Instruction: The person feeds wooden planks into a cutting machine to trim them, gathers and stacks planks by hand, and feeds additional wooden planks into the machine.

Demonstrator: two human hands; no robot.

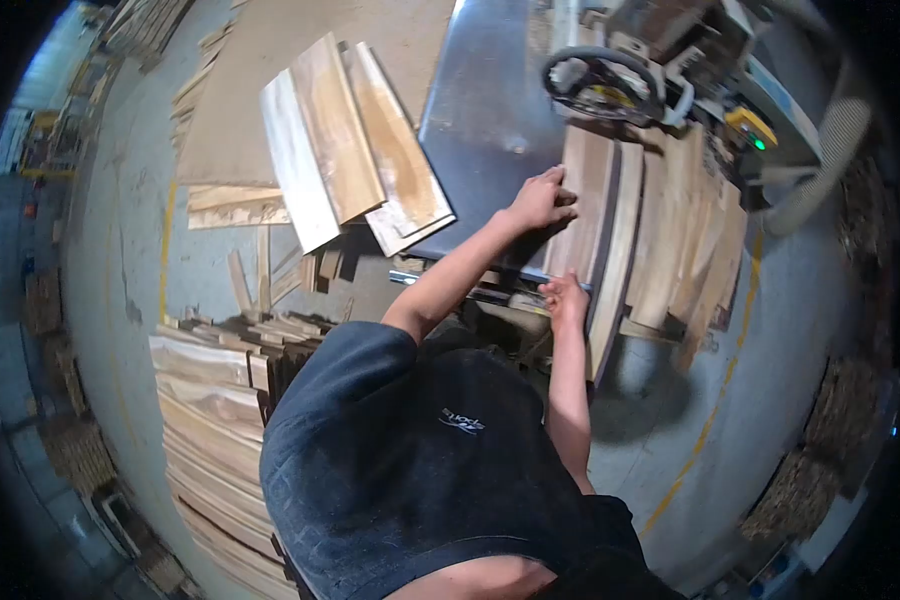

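Nearest is a person in a dark blue short-sleeved shirt [440, 440] with small white lettering on the chest. On the floor at the person's left side there is a large pile of long light-brown wooden planks [205, 400]. The right hand [567, 298] is at the near end of a flat, brown, rectangular wooden board [592, 185], its fingers partly bent; I cannot tell if they grasp the wood. This board lies lengthwise at the right side of a smooth grey-blue metal table [485, 110]. To the right of the board runs a long pale wooden strip [615, 265], with a dark line between them. Farther, the left hand [545, 200] is at the left edge of the board, its fingers extended and not clenched. On the left of the table three pale and tan flat boards [335, 140] lie at a slant, two of them overlapping. Beyond the board's far end stands a black ring-shaped machine part [652, 104]. To its right is a yellow box with a lit green light [750, 128].
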